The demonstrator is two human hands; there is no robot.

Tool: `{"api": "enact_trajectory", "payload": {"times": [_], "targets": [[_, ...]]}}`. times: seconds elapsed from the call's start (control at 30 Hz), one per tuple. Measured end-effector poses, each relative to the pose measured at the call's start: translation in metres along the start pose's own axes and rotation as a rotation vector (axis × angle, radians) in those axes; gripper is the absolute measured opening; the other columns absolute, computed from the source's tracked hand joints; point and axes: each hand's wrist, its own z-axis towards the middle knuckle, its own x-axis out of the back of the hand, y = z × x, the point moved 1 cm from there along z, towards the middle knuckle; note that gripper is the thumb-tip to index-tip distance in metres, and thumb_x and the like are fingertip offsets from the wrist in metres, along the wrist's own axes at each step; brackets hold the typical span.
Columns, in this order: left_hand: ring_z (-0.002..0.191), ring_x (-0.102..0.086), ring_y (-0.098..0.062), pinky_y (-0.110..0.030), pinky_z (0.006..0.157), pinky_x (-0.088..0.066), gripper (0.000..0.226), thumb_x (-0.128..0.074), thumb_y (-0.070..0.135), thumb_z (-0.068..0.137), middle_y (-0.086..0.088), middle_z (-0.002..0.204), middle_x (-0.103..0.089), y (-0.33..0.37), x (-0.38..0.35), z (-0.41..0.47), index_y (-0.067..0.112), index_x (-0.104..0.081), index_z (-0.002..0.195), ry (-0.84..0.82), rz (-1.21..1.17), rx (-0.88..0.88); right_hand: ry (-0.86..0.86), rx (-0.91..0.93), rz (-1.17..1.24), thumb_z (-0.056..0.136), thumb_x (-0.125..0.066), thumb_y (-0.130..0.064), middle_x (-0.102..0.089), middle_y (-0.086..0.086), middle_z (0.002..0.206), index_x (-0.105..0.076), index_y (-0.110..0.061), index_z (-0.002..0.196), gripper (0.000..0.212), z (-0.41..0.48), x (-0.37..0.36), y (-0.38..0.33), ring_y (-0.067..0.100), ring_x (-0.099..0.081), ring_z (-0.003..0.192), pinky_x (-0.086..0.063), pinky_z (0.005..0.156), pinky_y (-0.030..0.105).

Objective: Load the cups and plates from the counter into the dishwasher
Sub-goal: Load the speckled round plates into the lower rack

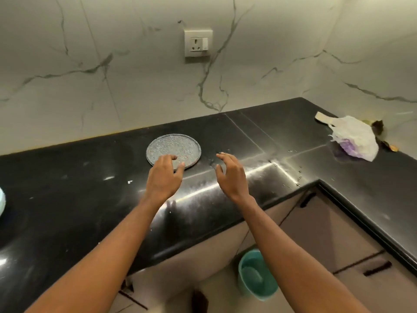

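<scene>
A round grey speckled plate (173,148) lies flat on the black counter (79,177) near the marble wall. My left hand (164,175) hovers over the plate's near edge, fingers loosely spread and holding nothing. Just right of the plate, my right hand (230,175) is above the bare counter with its fingers relaxed and empty. A pale blue rim of another dish (1,201) shows at the far left edge. The dishwasher is not in view.
A crumpled white and purple plastic bag (354,138) and scraps lie on the counter's right wing. A wall socket (198,42) sits above the plate. Below the counter are cabinet doors (334,233) and a teal bucket (257,274) on the floor.
</scene>
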Motion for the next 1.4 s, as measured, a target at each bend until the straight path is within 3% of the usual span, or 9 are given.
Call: {"api": "enact_trajectory", "payload": {"times": [0.27, 0.5, 0.63, 0.7, 0.87, 1.0, 1.2, 1.3, 1.4], "targets": [[0.122, -0.048, -0.029, -0.043, 0.102, -0.038, 0.040, -0.053, 0.040, 0.093, -0.011, 0.130, -0.052, -0.057, -0.025, 0.099, 0.014, -0.057, 0.123, 0.010, 0.006, 0.380, -0.245, -0.094, 0.041, 0.091, -0.055, -0.011, -0.057, 0.006, 0.129, -0.058, -0.009, 0.127, 0.036, 0.104, -0.075, 0.026, 0.018, -0.053, 0.116, -0.035, 0.092, 0.017], [0.107, -0.056, -0.037, -0.045, 0.096, -0.046, 0.058, -0.051, 0.057, 0.070, -0.014, 0.118, -0.063, -0.095, -0.056, 0.136, 0.015, -0.066, 0.106, 0.031, -0.254, 0.830, -0.422, -0.234, 0.026, 0.088, -0.056, -0.014, -0.056, 0.011, 0.132, -0.052, -0.007, 0.133, 0.045, 0.135, -0.119, 0.047, 0.022, -0.049, 0.124, -0.036, 0.102, 0.029], [0.099, -0.059, -0.038, -0.042, 0.086, -0.049, 0.041, -0.057, 0.038, 0.067, -0.018, 0.108, -0.064, -0.104, -0.060, 0.144, 0.006, -0.063, 0.092, 0.102, -0.380, 0.965, -0.467, -0.290, 0.034, 0.086, -0.057, -0.005, -0.055, 0.010, 0.132, -0.050, -0.007, 0.135, 0.050, 0.136, -0.128, 0.057, 0.022, -0.052, 0.119, -0.040, 0.100, 0.031], [0.105, -0.058, -0.037, -0.041, 0.090, -0.049, 0.041, -0.065, 0.033, 0.075, -0.018, 0.114, -0.063, -0.100, -0.057, 0.146, 0.003, -0.063, 0.103, 0.113, -0.446, 0.992, -0.444, -0.343, 0.075, 0.083, -0.058, 0.000, -0.056, 0.011, 0.128, -0.052, -0.009, 0.133, 0.052, 0.137, -0.130, 0.063, 0.022, -0.055, 0.114, -0.044, 0.098, 0.034], [0.090, -0.062, -0.027, -0.034, 0.078, -0.053, 0.013, -0.065, 0.025, 0.087, -0.013, 0.103, -0.068, -0.087, -0.057, 0.141, 0.012, -0.063, 0.091, 0.130, -0.588, 0.919, -0.367, -0.574, 0.300, 0.077, -0.055, 0.009, -0.063, 0.001, 0.090, -0.058, -0.016, 0.123, 0.053, 0.135, -0.125, 0.069, 0.011, -0.054, 0.067, -0.048, 0.060, 0.030], [0.090, -0.063, -0.023, -0.029, 0.057, -0.052, 0.017, -0.053, 0.012, 0.095, -0.010, 0.101, -0.064, -0.055, -0.054, 0.140, 0.008, -0.056, 0.111, 0.095, -0.805, 0.824, -0.270, -0.700, 0.433, 0.075, -0.055, 0.014, -0.060, 0.002, 0.119, -0.059, -0.016, 0.120, 0.054, 0.124, -0.111, 0.066, 0.008, -0.059, 0.079, -0.055, 0.070, 0.031], [0.094, -0.064, -0.024, -0.034, 0.069, -0.057, 0.029, -0.057, 0.016, 0.091, -0.011, 0.114, -0.062, -0.017, -0.043, 0.119, 0.011, -0.052, 0.119, 0.042, -0.768, 0.689, -0.103, -0.751, 0.470, 0.077, -0.055, 0.009, -0.064, -0.002, 0.100, -0.060, -0.019, 0.119, 0.051, 0.090, -0.073, 0.061, 0.016, -0.055, 0.064, -0.045, 0.054, 0.029], [0.082, -0.057, -0.012, -0.018, 0.048, -0.049, 0.028, -0.053, 0.012, 0.094, -0.007, 0.111, -0.056, 0.007, -0.031, 0.091, 0.009, -0.047, 0.121, 0.025, -0.716, 0.569, -0.023, -0.771, 0.483, 0.077, -0.058, 0.005, -0.068, 0.002, 0.105, -0.062, -0.020, 0.118, 0.048, 0.057, -0.050, 0.053, 0.015, -0.056, 0.063, -0.051, 0.055, 0.031], [0.077, -0.051, -0.006, -0.011, 0.040, -0.042, 0.022, -0.051, 0.011, 0.096, -0.007, 0.109, -0.054, 0.024, -0.022, 0.059, 0.010, -0.046, 0.117, 0.021, -0.719, 0.481, 0.040, -0.738, 0.451, 0.080, -0.062, 0.001, -0.068, 0.002, 0.097, -0.063, -0.020, 0.117, 0.042, 0.016, -0.025, 0.042, 0.012, -0.056, 0.066, -0.048, 0.051, 0.018]]}}
